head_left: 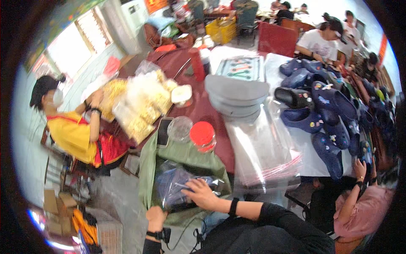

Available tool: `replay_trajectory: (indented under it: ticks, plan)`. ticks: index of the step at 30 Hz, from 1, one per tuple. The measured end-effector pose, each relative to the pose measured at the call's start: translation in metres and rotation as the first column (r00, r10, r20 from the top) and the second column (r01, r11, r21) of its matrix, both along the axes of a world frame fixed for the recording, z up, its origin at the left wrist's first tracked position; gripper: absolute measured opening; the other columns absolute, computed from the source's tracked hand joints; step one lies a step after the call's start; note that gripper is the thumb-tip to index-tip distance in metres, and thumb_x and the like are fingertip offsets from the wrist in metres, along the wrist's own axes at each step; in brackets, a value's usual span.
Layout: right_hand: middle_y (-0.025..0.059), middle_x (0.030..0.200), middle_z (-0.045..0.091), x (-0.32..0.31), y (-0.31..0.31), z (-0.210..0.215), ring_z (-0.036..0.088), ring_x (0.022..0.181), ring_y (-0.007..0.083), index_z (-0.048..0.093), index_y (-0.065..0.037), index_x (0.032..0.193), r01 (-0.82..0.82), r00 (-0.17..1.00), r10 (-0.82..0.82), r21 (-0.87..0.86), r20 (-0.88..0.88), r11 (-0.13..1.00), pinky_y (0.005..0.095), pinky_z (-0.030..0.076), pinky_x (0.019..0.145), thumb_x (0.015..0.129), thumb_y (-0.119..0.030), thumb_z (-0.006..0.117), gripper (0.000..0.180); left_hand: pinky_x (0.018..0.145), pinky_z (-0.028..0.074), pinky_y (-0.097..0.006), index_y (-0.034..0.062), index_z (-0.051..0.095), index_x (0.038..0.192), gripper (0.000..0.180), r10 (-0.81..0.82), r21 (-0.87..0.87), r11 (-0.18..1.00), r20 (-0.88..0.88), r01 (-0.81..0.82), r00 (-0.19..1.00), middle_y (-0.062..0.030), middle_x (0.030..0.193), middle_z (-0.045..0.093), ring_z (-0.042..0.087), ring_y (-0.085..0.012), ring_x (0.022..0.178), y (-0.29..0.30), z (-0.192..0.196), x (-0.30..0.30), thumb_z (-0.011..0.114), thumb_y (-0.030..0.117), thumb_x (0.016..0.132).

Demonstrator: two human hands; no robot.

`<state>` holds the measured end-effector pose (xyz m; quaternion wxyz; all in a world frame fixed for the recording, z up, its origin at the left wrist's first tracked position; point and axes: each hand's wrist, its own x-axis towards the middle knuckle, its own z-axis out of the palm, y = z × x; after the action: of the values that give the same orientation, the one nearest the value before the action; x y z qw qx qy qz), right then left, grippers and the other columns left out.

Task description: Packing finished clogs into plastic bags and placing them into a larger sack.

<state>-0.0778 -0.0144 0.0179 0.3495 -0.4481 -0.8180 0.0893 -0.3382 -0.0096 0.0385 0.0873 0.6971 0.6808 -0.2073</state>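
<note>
A clear plastic bag with dark blue contents point(171, 183) lies in the mouth of a green sack point(148, 169) at the table's near edge. My right hand point(203, 194) rests on top of this bag, its fingers stretched out and spread. At the sack's near left rim, my left hand point(156, 216) is closed on the sack's edge; its fingertips are hidden. Just beyond the sack stand a jar with a red lid point(203, 134) and a clear round tub point(179, 128). Beside them a dark phone point(163, 132) lies on the sack cloth.
Flat clear plastic bags point(262, 152) and stacked grey curved sheets point(237, 95) lie right of the sack. Dark blue clogs point(330, 99) are heaped farther right. Co-workers sit left, right and far; bags of small yellow pieces point(139, 106) lie by the left person point(72, 135).
</note>
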Motion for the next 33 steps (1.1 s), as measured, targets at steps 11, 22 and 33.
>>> replay_trajectory:
  ticks: [11,22,33]
  plan:
    - [0.0228,0.092,0.064,0.012,-0.016,-0.047,0.060,0.091,0.0398,0.048,0.002,0.124,-0.254,0.749,0.657,-0.880,0.084,0.402,0.0542,0.044,0.081,0.088,-0.064,0.038,0.076,0.068,0.049,-0.046,-0.0006,0.068,0.073,0.053,0.088,-0.066,0.994,-0.017,-0.089,0.996,-0.0203,0.076,0.066,0.064,-0.0362,0.077,0.026,0.011,0.017,0.059,0.051,0.081]
    - [0.0192,0.097,0.060,0.059,-0.025,-0.001,0.058,0.091,0.0361,0.055,-0.001,0.108,-0.363,0.905,0.426,-0.527,-0.001,0.769,0.0468,0.046,0.075,0.074,-0.027,0.065,0.044,0.068,0.045,-0.045,0.0025,0.066,0.071,0.039,-0.373,0.272,0.905,0.143,0.326,0.917,-0.0157,0.074,0.063,0.061,-0.0342,0.075,0.039,0.048,0.095,0.058,0.038,0.084]
    - [0.0143,0.120,0.057,0.084,-0.048,0.051,0.051,0.111,0.0206,0.046,0.002,0.125,-0.544,0.641,0.076,-0.382,-0.763,0.747,0.0343,0.039,0.095,0.083,-0.035,0.068,0.060,0.071,0.045,-0.028,-0.0011,0.063,0.085,0.016,-0.318,0.354,0.888,0.934,0.294,-0.165,-0.0070,0.081,0.062,0.059,-0.0165,0.076,0.032,0.129,0.302,0.056,0.012,0.090]
